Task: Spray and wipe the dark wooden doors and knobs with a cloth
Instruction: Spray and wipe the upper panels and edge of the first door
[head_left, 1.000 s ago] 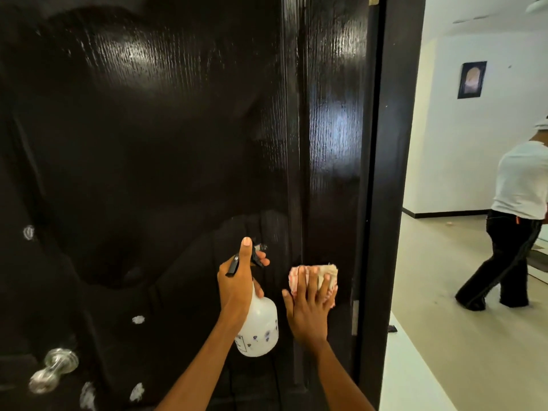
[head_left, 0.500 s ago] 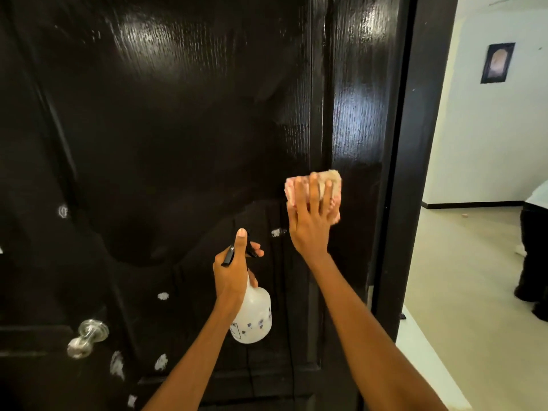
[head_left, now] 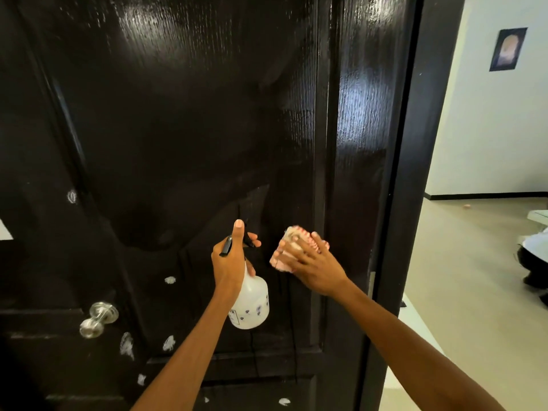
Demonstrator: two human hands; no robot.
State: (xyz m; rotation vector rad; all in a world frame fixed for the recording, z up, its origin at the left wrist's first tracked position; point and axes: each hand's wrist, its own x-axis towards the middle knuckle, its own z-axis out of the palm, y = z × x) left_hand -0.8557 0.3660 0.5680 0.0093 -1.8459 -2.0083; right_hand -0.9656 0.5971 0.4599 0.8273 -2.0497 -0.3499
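Head view shows the right hand point(head_left: 314, 264) pressing a pink cloth point(head_left: 289, 250) flat-fingered against the dark wooden door point(head_left: 178, 129) to wipe it, while the left hand point(head_left: 232, 259) grips the spray bottle point(head_left: 252, 304) upright, keeping it ready, knob point(head_left: 98, 318) lower left.

Door point(head_left: 184, 129) filling left and centre of frame, knob point(head_left: 98, 319) at lower left, spray bottle point(head_left: 249, 304) at lower centre, cloth point(head_left: 292, 252) just right of it against the door, picture point(head_left: 507, 48) on wall at upper right
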